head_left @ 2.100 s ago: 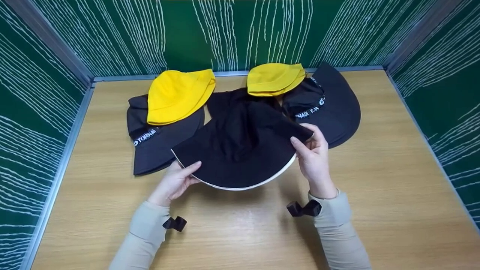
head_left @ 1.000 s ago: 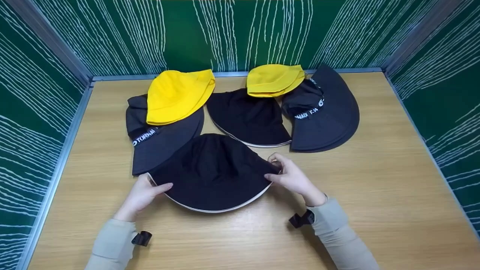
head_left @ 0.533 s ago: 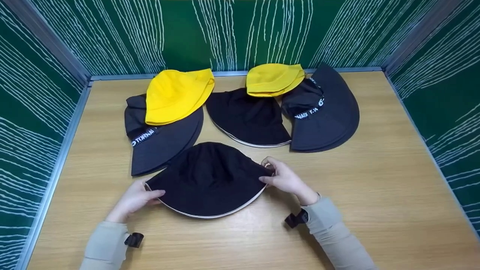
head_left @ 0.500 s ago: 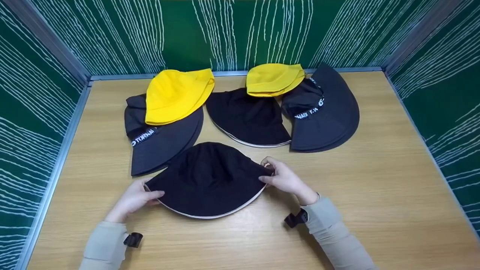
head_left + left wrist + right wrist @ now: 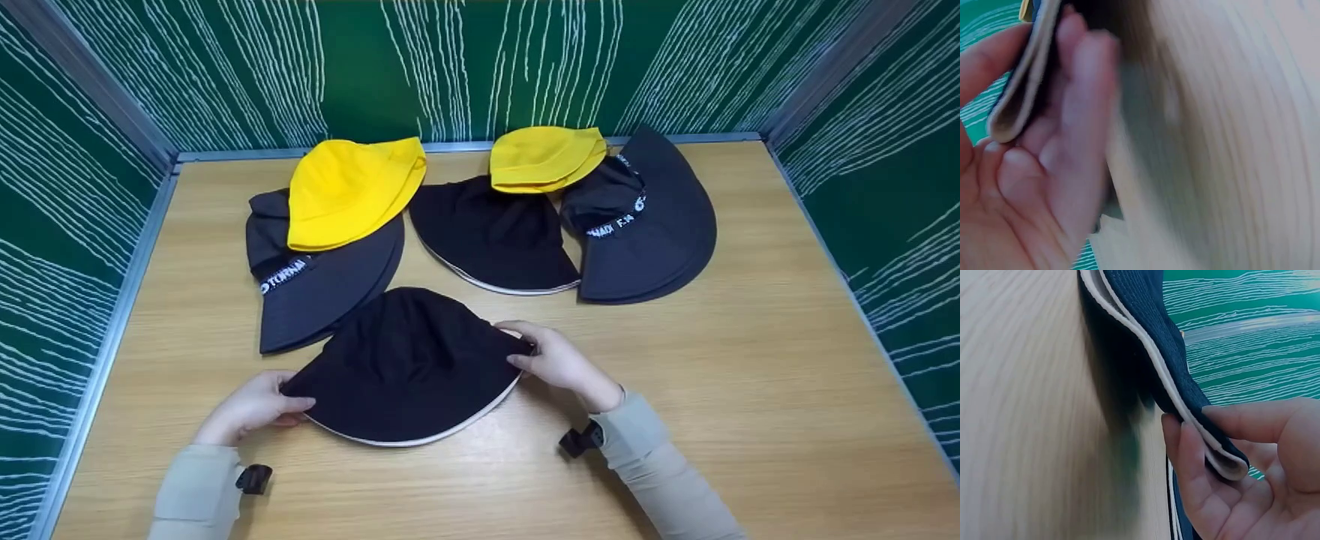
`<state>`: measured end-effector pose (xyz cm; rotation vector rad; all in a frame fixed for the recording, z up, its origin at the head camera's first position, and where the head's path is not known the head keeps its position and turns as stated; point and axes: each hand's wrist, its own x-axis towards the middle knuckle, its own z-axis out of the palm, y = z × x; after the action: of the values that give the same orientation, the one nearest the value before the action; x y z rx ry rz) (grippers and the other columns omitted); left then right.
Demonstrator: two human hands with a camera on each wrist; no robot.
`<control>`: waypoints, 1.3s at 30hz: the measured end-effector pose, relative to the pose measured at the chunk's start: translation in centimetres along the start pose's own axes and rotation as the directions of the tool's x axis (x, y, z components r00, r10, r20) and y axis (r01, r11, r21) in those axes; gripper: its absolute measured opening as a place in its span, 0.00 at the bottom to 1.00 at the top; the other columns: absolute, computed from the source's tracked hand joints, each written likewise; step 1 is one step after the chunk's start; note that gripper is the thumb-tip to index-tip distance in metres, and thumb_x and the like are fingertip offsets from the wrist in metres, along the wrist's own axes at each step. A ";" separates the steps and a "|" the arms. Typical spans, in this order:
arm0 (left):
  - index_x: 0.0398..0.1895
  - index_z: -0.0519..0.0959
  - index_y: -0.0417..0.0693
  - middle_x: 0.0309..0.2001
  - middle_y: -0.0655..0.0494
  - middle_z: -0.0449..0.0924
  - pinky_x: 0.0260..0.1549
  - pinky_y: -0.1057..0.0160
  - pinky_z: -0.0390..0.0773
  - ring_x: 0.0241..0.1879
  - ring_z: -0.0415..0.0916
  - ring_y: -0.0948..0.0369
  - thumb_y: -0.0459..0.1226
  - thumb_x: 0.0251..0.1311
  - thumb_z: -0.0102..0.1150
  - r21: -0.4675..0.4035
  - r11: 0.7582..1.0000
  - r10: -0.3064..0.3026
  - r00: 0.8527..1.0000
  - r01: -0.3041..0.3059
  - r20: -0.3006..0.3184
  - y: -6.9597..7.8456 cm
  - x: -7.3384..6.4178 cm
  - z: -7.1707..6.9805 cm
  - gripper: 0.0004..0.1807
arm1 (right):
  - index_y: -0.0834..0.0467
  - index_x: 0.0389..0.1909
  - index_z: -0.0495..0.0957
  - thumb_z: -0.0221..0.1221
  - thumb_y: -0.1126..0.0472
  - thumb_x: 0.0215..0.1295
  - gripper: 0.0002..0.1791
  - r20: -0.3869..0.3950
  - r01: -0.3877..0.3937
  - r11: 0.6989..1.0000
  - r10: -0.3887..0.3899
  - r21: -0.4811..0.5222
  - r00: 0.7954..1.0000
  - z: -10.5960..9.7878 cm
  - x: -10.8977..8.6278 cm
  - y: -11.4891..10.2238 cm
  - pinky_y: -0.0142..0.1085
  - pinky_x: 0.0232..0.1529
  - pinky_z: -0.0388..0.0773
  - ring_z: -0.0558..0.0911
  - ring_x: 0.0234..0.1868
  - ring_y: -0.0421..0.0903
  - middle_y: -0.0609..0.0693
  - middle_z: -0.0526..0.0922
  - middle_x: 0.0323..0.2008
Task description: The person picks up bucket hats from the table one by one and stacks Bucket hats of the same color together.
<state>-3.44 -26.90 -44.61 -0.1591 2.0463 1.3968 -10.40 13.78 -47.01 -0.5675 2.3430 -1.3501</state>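
Note:
A black bucket hat (image 5: pixel 409 375) with a white-edged brim lies folded flat between both hands in the head view, crown pointing away. My left hand (image 5: pixel 251 405) pinches its left brim corner, thumb on top and fingers beneath. The right hand (image 5: pixel 551 364) pinches the opposite corner the same way. In the right wrist view, the folded brim (image 5: pixel 1162 374) shows as two layers between thumb and fingers, close over the wood. The left wrist view, partly blurred, has the brim's pale folded edge (image 5: pixel 1022 95) between the thumb and fingers of that hand.
Behind it, a yellow bucket hat (image 5: pixel 352 195) overlaps a dark lettered hat (image 5: pixel 337 277) at left. A smaller yellow hat (image 5: pixel 544 159) overlaps another black hat (image 5: pixel 495 240) beside a second dark lettered hat (image 5: pixel 660 225). Green, white-streaked walls (image 5: pixel 480 67) enclose the wooden table (image 5: pixel 787 375).
Both hands have brought the black bucket hat from over the back hats toward the table's near left, lowering it. The black hat at the back middle has come into view. The other hats stay put.

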 end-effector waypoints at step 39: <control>0.47 0.74 0.30 0.46 0.34 0.79 0.43 0.43 0.74 0.45 0.76 0.40 0.42 0.52 0.65 0.627 0.746 -0.007 0.943 0.226 -0.332 1.0 -0.6 1.3 0.25 | 0.57 0.55 0.78 0.65 0.63 0.54 0.24 -0.026 -0.033 0.886 0.024 -0.462 0.999 1.7 0.1 -0.4 0.48 0.48 0.76 0.81 0.44 0.56 0.60 0.84 0.42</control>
<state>-2.89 -25.49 -43.78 -0.2058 2.6177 0.5139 -9.53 12.31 -47.53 -0.6489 2.6905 -0.7738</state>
